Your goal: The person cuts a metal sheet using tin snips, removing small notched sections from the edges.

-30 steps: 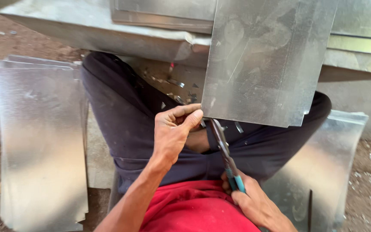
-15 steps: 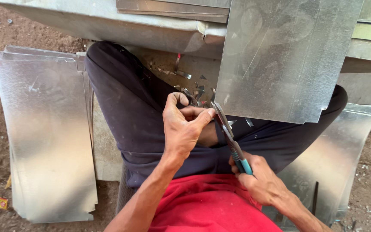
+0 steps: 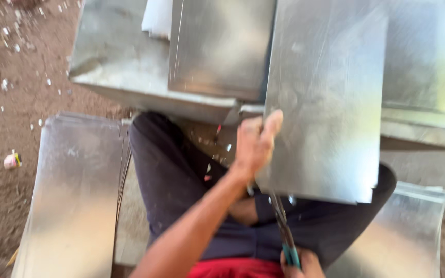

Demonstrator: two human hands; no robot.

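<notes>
Head view: left hand [image 3: 253,146] slid up metal sheet [image 3: 325,103] edge, gripping it; right hand [image 3: 301,263] clasps snips [image 3: 284,229].

Grey metal sheet [image 3: 325,103] over snips [image 3: 284,231]

The left hand [image 3: 253,144] is raised ahead of the body, fingers curled and thumb pointing up in a grip, its bare forearm stretching diagonally from the lower left. The right hand [image 3: 301,263] sits low by the lap, closed in a fist, mostly cut off by the frame edge.
</notes>
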